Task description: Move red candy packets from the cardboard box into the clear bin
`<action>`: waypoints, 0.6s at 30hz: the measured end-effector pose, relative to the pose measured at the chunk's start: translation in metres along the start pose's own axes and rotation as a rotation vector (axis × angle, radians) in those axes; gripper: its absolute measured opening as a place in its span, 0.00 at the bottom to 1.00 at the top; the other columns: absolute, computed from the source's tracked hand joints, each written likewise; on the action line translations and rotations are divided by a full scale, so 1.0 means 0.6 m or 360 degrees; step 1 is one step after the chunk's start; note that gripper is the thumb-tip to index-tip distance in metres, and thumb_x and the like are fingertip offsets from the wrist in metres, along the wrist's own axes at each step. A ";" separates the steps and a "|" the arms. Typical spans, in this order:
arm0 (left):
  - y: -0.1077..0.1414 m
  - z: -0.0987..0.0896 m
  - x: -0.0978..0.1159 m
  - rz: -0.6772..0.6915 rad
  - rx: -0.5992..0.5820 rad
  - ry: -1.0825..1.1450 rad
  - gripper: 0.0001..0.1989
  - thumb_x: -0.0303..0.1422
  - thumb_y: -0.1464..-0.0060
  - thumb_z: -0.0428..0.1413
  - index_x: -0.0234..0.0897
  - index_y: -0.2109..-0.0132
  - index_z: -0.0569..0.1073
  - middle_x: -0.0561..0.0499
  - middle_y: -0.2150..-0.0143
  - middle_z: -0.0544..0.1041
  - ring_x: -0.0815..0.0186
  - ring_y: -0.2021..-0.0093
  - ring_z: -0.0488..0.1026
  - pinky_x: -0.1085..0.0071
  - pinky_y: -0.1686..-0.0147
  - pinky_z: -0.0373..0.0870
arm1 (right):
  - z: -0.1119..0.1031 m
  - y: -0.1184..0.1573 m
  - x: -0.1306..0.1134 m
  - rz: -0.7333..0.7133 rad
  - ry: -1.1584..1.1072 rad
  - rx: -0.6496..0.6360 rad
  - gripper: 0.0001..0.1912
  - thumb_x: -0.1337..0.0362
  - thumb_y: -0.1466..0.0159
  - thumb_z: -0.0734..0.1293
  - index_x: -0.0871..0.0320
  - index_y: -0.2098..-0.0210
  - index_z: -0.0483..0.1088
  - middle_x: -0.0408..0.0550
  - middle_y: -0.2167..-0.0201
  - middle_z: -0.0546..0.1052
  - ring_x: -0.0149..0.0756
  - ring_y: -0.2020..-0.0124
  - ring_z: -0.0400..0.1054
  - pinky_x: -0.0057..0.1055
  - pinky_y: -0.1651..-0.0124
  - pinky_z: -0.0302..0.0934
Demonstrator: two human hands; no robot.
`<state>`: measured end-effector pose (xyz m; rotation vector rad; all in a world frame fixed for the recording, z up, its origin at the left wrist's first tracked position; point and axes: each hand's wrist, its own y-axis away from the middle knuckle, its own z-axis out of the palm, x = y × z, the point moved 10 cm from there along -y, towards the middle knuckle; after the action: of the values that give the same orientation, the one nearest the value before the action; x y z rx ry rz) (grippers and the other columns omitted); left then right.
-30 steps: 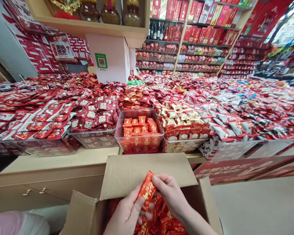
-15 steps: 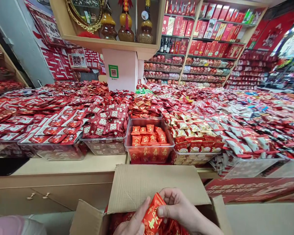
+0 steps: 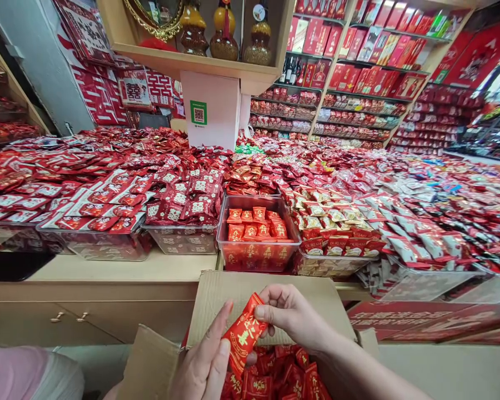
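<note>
Both hands are on one red wrapped candy packet (image 3: 245, 333) with gold characters, tilted above an open cardboard box (image 3: 216, 300). My right hand (image 3: 295, 316) pinches its upper end between thumb and fingers. The lower part lies against my left hand (image 3: 200, 358), whose thumb presses its edge while fingertips show behind it. Below, loose red packets (image 3: 283, 372) of a similar look fill the box. Just beyond the raised flap stands a clear plastic bin (image 3: 259, 256), with similar red packets (image 3: 250, 230) arranged in rows inside.
Bins of purple-red packets (image 3: 202, 205), red-and-white packets (image 3: 104, 205) and durian-labelled packets (image 3: 337, 244) line the counter. A black flat object (image 3: 14, 266) lies at its left. Someone's pink clothing (image 3: 12, 372) shows at lower left. A shelf cabinet (image 3: 191, 61) overhangs the display.
Both hands have risen and shifted slightly left with the packet, uncovering more packets in the box. The view has tilted down a little.
</note>
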<state>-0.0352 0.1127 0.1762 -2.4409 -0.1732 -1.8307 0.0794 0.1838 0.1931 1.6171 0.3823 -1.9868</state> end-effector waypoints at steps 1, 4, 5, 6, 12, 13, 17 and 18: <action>0.000 0.003 -0.003 -0.0017 -0.0033 0.0000 0.26 0.47 0.48 0.42 0.48 0.42 0.55 0.55 0.44 0.64 0.64 0.61 0.74 0.74 0.60 0.68 | 0.000 0.001 0.003 -0.0018 0.0014 0.0016 0.16 0.56 0.53 0.70 0.64 0.77 0.67 0.42 0.83 0.69 0.24 0.83 0.61 0.22 0.80 0.53; 0.001 -0.001 -0.001 0.0043 -0.0002 -0.0094 0.26 0.47 0.47 0.41 0.46 0.43 0.57 0.53 0.47 0.68 0.65 0.63 0.74 0.75 0.62 0.68 | -0.001 0.008 0.009 -0.0082 0.0107 0.0040 0.13 0.57 0.50 0.68 0.63 0.76 0.68 0.40 0.83 0.68 0.23 0.82 0.59 0.22 0.78 0.54; 0.001 -0.007 0.000 0.0085 0.0042 -0.0127 0.25 0.46 0.47 0.42 0.46 0.44 0.59 0.53 0.49 0.71 0.66 0.63 0.74 0.76 0.62 0.67 | -0.003 0.009 0.005 -0.0116 0.0165 0.0042 0.12 0.58 0.49 0.67 0.63 0.76 0.68 0.41 0.82 0.68 0.23 0.81 0.59 0.22 0.77 0.54; 0.000 -0.013 0.001 0.0124 0.0080 -0.0133 0.24 0.45 0.47 0.42 0.46 0.44 0.59 0.53 0.52 0.74 0.67 0.64 0.74 0.76 0.62 0.67 | -0.007 0.009 -0.005 -0.0173 0.0243 0.0052 0.12 0.59 0.48 0.67 0.63 0.75 0.68 0.41 0.81 0.68 0.23 0.80 0.59 0.22 0.76 0.55; -0.038 -0.069 -0.050 0.0158 0.0166 -0.0127 0.27 0.41 0.47 0.45 0.41 0.41 0.51 0.52 0.62 0.77 0.68 0.65 0.73 0.74 0.61 0.68 | -0.066 -0.012 -0.190 -0.0937 0.1015 0.0496 0.07 0.62 0.46 0.65 0.59 0.69 0.71 0.45 0.72 0.74 0.30 0.70 0.66 0.27 0.66 0.60; -0.045 -0.078 -0.061 0.0153 0.0195 -0.0150 0.27 0.42 0.47 0.46 0.40 0.41 0.51 0.51 0.62 0.77 0.68 0.66 0.73 0.72 0.62 0.69 | -0.072 -0.024 -0.218 -0.1020 0.1112 0.0562 0.07 0.63 0.46 0.65 0.59 0.69 0.71 0.45 0.72 0.74 0.31 0.69 0.66 0.27 0.65 0.60; -0.055 -0.098 -0.086 0.0207 0.0392 -0.0130 0.25 0.41 0.47 0.44 0.38 0.43 0.53 0.50 0.65 0.76 0.68 0.70 0.73 0.70 0.64 0.70 | -0.060 -0.101 -0.260 -0.1065 0.1440 0.0509 0.08 0.64 0.45 0.63 0.59 0.68 0.72 0.45 0.71 0.76 0.31 0.70 0.68 0.26 0.65 0.59; -0.053 -0.095 -0.085 0.0241 0.0417 -0.0129 0.25 0.41 0.47 0.45 0.38 0.44 0.55 0.50 0.65 0.76 0.68 0.69 0.73 0.71 0.64 0.70 | -0.049 -0.122 -0.256 -0.1044 0.1538 0.0437 0.08 0.64 0.44 0.63 0.59 0.68 0.72 0.46 0.71 0.76 0.31 0.70 0.68 0.25 0.65 0.59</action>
<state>-0.1081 0.1343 0.1432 -2.2802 -0.2128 -1.5420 0.0815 0.2945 0.3258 2.8551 1.1487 -1.5213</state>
